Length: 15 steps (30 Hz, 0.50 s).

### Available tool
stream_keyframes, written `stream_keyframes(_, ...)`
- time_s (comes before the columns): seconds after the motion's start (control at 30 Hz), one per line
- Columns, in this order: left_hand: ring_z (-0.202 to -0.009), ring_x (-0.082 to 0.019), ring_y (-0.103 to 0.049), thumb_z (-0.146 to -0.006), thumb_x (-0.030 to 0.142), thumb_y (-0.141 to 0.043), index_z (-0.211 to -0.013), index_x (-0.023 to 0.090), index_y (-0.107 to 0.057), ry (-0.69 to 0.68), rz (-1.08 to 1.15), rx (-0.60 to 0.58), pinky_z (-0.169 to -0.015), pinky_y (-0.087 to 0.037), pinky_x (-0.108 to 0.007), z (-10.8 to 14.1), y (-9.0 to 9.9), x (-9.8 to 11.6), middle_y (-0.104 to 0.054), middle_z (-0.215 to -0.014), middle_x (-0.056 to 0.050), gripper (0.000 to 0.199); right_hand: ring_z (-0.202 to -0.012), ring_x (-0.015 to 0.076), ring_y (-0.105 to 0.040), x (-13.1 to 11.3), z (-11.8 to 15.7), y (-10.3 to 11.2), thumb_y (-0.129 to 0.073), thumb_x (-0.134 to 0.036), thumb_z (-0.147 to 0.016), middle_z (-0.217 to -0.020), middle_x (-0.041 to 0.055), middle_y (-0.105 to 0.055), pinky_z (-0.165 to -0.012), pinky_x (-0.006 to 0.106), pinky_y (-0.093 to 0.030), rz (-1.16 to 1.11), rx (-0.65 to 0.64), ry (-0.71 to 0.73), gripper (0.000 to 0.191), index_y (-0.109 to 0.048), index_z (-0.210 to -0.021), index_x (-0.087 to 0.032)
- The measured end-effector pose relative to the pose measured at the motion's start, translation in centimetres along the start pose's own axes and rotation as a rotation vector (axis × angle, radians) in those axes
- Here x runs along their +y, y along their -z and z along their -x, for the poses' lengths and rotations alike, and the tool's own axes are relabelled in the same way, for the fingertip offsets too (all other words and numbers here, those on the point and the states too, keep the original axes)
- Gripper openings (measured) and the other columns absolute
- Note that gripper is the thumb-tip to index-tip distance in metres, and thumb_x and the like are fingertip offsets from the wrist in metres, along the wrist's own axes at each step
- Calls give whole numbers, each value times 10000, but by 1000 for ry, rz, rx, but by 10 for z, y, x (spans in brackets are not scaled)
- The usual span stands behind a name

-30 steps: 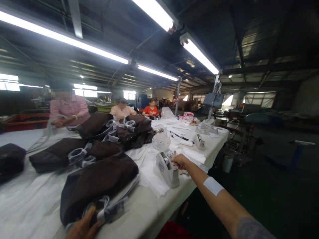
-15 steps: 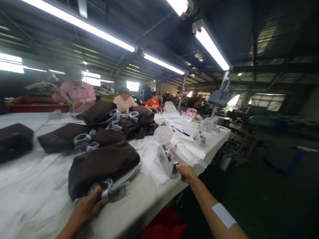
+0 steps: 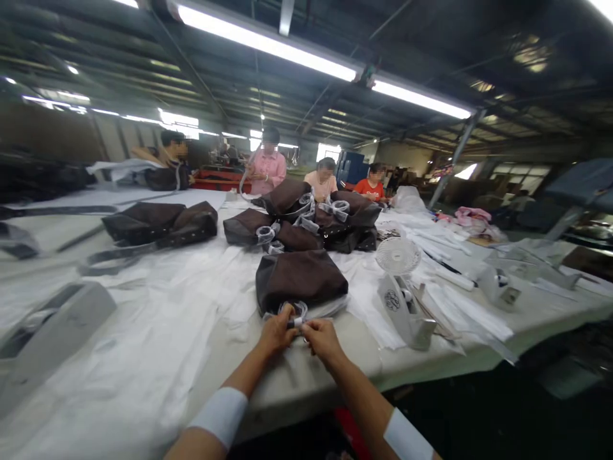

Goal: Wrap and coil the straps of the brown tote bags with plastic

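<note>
A worker's left hand (image 3: 276,332) and right hand (image 3: 324,338) meet at the near edge of a long cloth-draped work table (image 3: 306,377), white bands (image 3: 220,416) around both forearms. Both hands are clenched in a tight pinch on a clear plastic loop (image 3: 293,310), with a small dark tag showing between them. Fingers hide where the loop is fastened, and its full shape cannot be made out. The loop lies directly ahead of the hands, against the near side of a dark brown fabric bag (image 3: 301,281). The bag's long axis runs left to right, across the forearms, and the two hands stand about equally near it. To the right, a grey tape dispenser (image 3: 407,313) stands just behind a small white desk fan (image 3: 397,255). At left, a grey box (image 3: 52,326) runs off the frame. Farther along the table, more brown bags (image 3: 347,220) with clear loops lie clustered. Beyond them, co-workers in a pink shirt (image 3: 267,169), a peach top (image 3: 320,185) and an orange-red top (image 3: 371,188) work under long fluorescent lights (image 3: 263,39).
</note>
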<state>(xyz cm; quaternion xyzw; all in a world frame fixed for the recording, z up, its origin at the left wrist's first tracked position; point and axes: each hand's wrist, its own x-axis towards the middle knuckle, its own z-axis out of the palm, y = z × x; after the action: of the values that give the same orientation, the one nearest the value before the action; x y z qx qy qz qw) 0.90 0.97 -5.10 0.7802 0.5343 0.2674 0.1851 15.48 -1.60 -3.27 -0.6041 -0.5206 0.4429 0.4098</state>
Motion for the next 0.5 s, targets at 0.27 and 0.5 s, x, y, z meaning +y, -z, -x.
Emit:
stream_keyframes(0.27, -1003, -190, -595, -761, 136, -510, -1159, 245, -420, -133, 137, 23, -823, -430, -285, 1, -7, -10, -611, -1108, -43, 422, -331, 83, -395, 7, -19, -20, -518, -218, -740, -387, -44, -467, -330, 187, -302, 79, 61, -111, 243, -523, -501, -168)
stream_keyframes(0.5, -900, -180, -586, -750, 108, -482, -921, 220, -544, -179, 85, 1, -788, -415, -276, -1, -12, -18, -614, -907, -29, 214, -336, 87, -395, 1, -21, -22, -550, -252, -716, -401, -39, -465, -323, 198, -314, 92, 48, -231, 222, -510, -512, -174)
